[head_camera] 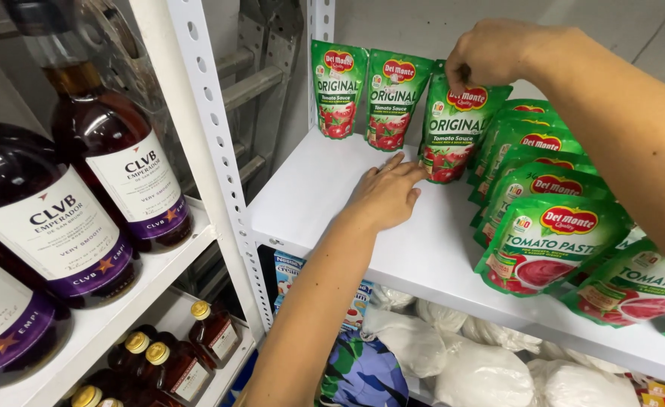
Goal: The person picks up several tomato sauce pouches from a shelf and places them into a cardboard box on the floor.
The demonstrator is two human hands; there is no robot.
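My right hand (494, 51) pinches the top edge of a green tomato sauce pouch (457, 132) that stands on the white shelf (332, 200). My left hand (384, 194) lies flat on the shelf with its fingertips touching the base of that pouch. Two more green sauce pouches (338, 89) (394, 98) stand side by side at the back, to the left of the held one. A row of green tomato paste pouches (550, 240) runs from behind the held pouch toward the front right.
A white perforated upright (219, 151) divides this shelf from a left rack with large dark liquor bottles (117, 143) and small amber bottles (212, 332) below. White sacks (476, 369) and a blue box (291, 271) lie under the shelf.
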